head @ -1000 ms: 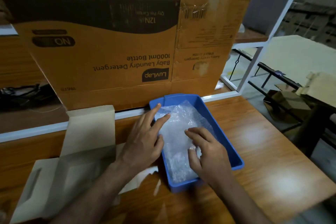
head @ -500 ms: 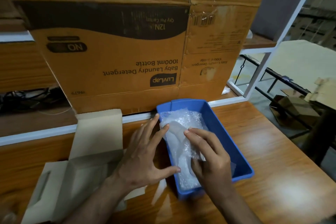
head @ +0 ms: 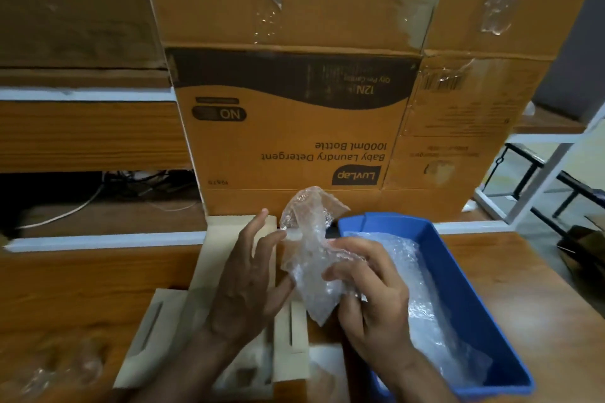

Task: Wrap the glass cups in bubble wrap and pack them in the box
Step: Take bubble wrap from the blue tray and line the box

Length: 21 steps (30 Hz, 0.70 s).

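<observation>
My right hand [head: 370, 298] grips a crumpled sheet of clear bubble wrap [head: 311, 239], lifted out of the blue plastic tray [head: 458, 271] and held between tray and box. My left hand [head: 248, 281] is beside it with fingers spread, fingertips touching the sheet's left edge. More bubble wrap [head: 422, 311] lies in the tray. A small beige cardboard box [head: 229, 271] with open flaps lies on the wooden table under my left hand. At the lower left, blurred clear glass cups [head: 65, 370] stand on the table.
A large brown detergent carton [head: 294, 127] stands upside down right behind the work area, against a white shelf rail [head: 98, 240]. Cables [head: 131, 186] lie on the shelf at the left. A white frame and dark furniture are at the right.
A sheet of bubble wrap has been lifted out of the blue tray by my right hand and carried left. My left hand left the tray and now meets the sheet.
</observation>
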### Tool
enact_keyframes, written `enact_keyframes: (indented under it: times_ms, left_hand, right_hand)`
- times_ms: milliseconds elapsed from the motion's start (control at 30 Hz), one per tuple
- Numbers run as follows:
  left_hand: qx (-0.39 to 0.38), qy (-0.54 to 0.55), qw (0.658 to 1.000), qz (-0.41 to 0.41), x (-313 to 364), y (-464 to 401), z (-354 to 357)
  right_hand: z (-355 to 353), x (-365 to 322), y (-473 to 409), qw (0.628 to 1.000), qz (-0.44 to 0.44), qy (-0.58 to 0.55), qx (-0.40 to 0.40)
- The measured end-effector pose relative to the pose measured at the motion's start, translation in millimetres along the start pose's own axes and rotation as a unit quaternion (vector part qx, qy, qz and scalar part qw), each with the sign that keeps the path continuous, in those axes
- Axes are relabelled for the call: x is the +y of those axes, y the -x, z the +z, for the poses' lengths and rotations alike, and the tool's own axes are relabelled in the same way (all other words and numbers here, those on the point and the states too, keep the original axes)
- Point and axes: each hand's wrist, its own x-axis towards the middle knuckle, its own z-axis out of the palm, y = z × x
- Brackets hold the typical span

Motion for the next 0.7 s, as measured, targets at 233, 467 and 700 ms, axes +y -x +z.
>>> enact_keyframes:
  times_ms: [233,467,700]
  left_hand:
    - [0.07,-0.033,0.997,0.0,-45,20,-46]
    - [0.095,-0.091,0.99,0.043,-68,56,-88]
    - [0.073,-0.116,0.991,0.012,-70,82,-86]
  right_hand:
    - [40,-8,-2,0.994,-0.014,-0.02,-0.103]
    - [62,3,26,0.983,0.1,0.053,-0.144]
    - [113,-2,39,0.952,0.202,0.179,-0.142]
